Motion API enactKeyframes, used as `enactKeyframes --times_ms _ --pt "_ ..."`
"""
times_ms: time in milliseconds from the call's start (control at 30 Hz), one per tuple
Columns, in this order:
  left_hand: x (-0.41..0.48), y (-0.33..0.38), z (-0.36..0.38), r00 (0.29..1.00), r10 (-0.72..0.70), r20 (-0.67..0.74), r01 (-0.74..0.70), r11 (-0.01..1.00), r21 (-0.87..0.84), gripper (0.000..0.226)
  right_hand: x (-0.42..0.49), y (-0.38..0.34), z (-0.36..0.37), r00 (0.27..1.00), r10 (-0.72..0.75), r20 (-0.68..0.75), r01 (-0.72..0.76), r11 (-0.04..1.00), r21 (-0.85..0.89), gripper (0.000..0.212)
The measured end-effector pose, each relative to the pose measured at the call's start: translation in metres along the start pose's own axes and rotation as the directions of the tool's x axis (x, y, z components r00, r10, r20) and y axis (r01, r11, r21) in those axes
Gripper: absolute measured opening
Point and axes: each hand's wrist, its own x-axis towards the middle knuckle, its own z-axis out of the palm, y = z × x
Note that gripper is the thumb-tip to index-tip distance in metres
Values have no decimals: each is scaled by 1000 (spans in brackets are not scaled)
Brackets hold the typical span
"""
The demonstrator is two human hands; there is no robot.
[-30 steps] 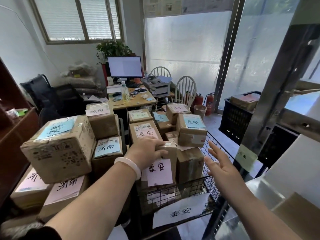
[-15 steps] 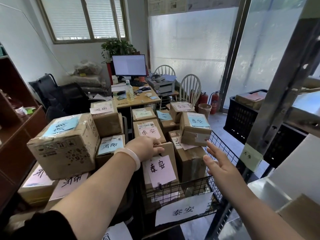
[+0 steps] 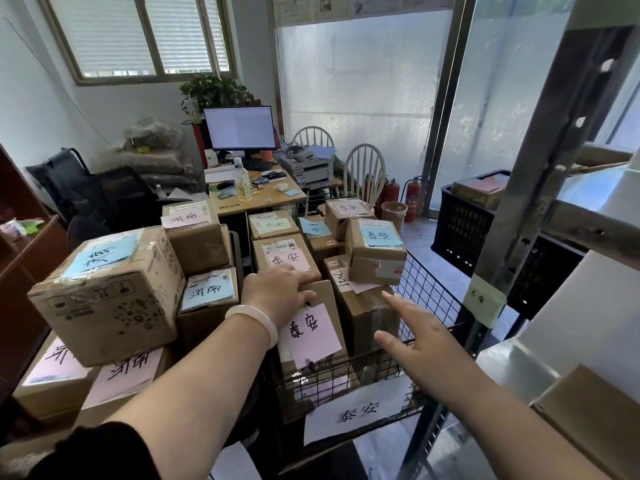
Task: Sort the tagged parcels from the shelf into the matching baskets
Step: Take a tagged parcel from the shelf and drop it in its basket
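Office, basket (image 3: 426,286) full. Left hand (image 3: 274,292) grips the pink-tagged parcel (image 3: 331,303) by its top edge; right hand (image 3: 425,347) hovers alongside, fingers spread.

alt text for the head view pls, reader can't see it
The left hand grips the top of a pink-tagged parcel standing in a wire basket packed with tagged boxes; the right hand hovers open over the basket's near rim.

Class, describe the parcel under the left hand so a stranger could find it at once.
Find the wire basket with the white sign. At its near left corner one parcel stands on end, under the left hand. Only its pink tag faces you; neighbours' tags lie on top.
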Motion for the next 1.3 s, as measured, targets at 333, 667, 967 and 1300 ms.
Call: enactKeyframes --times_ms 333,667,967,1300 --pt "-36 2 36 976 126 -180 -127 992 6 62 2 -5 4 999 -34 8 35 966 -256 74" --pt "-37 17 20 987 131 -88 -128 991 38 72 -8 -4 5 1000 -5 -1 4 954 -300 74" --pt "-59 150 35 852 495 -170 -523 826 -211 71 -69 45 -48 950 183 -253 -272 885 -377 77" --pt "-73 298 90 717 689 110 -573 671 -470 78 -181 134 -85 758 500 -419 -599 787 -144 76"
